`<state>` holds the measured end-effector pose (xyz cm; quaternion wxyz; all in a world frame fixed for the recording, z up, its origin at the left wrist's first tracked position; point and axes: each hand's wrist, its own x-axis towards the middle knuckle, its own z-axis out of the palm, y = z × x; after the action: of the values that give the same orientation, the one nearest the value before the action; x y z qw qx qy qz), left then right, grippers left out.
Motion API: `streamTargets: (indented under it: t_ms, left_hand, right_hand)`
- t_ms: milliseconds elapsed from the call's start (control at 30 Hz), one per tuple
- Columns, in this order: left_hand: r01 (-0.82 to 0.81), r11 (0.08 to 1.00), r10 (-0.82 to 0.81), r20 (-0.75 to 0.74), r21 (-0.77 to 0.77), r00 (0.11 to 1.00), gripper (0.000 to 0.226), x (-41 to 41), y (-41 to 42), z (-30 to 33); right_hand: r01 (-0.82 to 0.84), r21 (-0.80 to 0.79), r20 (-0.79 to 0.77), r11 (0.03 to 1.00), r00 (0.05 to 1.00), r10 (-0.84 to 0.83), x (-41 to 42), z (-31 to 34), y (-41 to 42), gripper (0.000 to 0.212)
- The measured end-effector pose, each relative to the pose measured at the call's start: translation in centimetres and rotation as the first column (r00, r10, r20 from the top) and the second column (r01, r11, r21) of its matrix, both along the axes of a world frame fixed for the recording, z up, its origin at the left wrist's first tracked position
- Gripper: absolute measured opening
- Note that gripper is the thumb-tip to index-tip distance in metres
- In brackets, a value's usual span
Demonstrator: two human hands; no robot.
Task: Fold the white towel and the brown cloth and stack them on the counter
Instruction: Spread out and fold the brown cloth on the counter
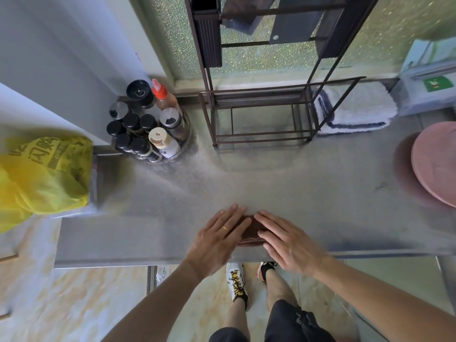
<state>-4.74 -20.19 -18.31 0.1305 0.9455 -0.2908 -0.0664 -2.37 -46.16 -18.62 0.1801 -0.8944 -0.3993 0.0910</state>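
Note:
The brown cloth (250, 232) lies folded into a small pad near the front edge of the steel counter (308, 193). My left hand (218, 239) rests flat on its left part, fingers spread, with a ring on one finger. My right hand (287, 240) presses flat on its right part. Only a strip of the cloth shows between the two hands. The white towel (357, 108) with a dark border lies folded at the back right of the counter, behind the metal rack.
A dark metal rack (261, 114) stands at the back centre. A round tray of bottles (148, 127) sits at the back left. A yellow plastic bag (42, 174) is at the left, a pink round lid (436, 164) at the right edge.

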Motion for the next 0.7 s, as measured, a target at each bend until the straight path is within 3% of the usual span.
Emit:
streamTargets:
  t_ms: [200,300,433,567,700]
  left_hand:
    - [-0.07,0.985,0.091,-0.131,0.156,0.987,0.063,-1.9,-0.6,-1.5]
    - [-0.062,0.984,0.083,-0.124,0.168,0.989,0.062,-1.6,-0.6,-0.7]
    - [-0.123,0.987,0.143,-0.203,0.108,0.969,0.053,-1.3,-0.4,-0.1]
    - [-0.375,0.926,0.347,-0.308,-0.036,0.886,0.047,-0.1,-0.3,0.7]
    - [-0.486,0.873,0.461,-0.401,0.043,0.791,0.058,1.4,-0.5,1.3]
  right_hand:
    - [-0.031,-0.21,-0.073,0.977,0.997,0.015,-2.1,-0.6,-1.0,0.067]
    - [0.026,-0.101,-0.106,0.995,0.994,-0.036,-1.7,0.4,-0.2,0.055]
    - [0.327,0.041,-0.124,0.944,0.939,-0.32,0.3,1.8,1.8,0.018]
    - [0.437,-0.104,-0.265,0.893,0.854,-0.449,1.2,1.8,3.1,0.044]
    - [0.493,-0.224,-0.376,0.841,0.752,-0.541,1.1,2.0,3.2,0.051]
